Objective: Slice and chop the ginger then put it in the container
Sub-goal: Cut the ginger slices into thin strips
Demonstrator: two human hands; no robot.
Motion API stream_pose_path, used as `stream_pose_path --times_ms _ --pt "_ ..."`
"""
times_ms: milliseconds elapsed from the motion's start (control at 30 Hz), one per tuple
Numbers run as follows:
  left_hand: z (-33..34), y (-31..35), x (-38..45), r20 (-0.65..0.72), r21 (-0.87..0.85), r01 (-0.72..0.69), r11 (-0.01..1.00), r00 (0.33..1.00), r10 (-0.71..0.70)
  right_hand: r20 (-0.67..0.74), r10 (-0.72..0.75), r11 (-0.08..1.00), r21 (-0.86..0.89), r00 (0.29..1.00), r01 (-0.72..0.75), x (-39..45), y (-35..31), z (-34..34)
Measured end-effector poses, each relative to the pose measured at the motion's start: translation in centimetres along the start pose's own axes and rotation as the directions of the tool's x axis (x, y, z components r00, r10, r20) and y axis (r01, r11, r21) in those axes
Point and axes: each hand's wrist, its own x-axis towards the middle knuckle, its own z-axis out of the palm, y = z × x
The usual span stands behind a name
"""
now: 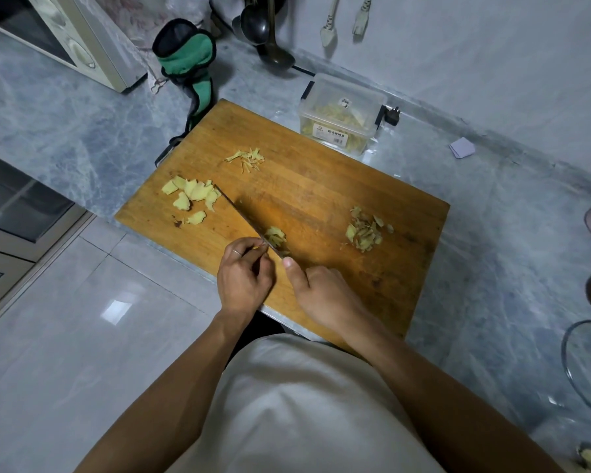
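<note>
head view, nearest first: a pale shirt fills the bottom edge, both forearms reaching up from it. the left hand, a ring on one finger, has its fingers curled toward the knife, pinching something small by the blade; what it pinches is too hidden to tell. the right hand curls round the knife's handle, thumb laid forward along it, the handle itself hidden under the palm. the blade lies edge-on over the wooden cutting board, a small clump of ginger strips against it. left of the tip lie ginger slices; to the right, a heap of peelings; farther back, a few shreds. beyond the board's far edge stands the clear container, yellowish ginger dim through its wall. a glass lid is cut off at right.
</note>
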Motion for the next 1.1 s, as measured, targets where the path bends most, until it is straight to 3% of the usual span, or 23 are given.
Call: stream_pose_path --times_ms 300,500,733,933,1100 --pt "-0.7 0.4 0.2 0.031 -0.124 0.059 0.991 0.998 -0.055 0.027 0.023 0.992 0.125 0.999 -0.027 -0.5 0.7 -2.7" --pt "-0.5 0.0 -0.3 0.069 -0.009 -0.056 0.998 0.996 0.057 -0.014 0.03 0.983 0.183 0.999 -0.027 -0.8 0.9 -2.4" --pt "-0.6 0.8 -0.1 0.071 0.044 -0.053 0.998 0.996 0.05 0.015 0.023 0.988 0.154 1.0 -0.025 -0.8 1.0 -1.7" --pt "-1.4 0.4 2.0 0.202 0.233 -0.21 0.95 0.966 0.164 0.0 0.029 0.982 0.185 1.0 -0.029 -0.4 1.3 -2.0" --pt "-2.1 0.6 3.2 0.251 0.285 -0.307 0.908 0.938 0.238 0.005 0.028 0.98 0.199 1.0 -0.028 -0.5 1.0 -2.0"
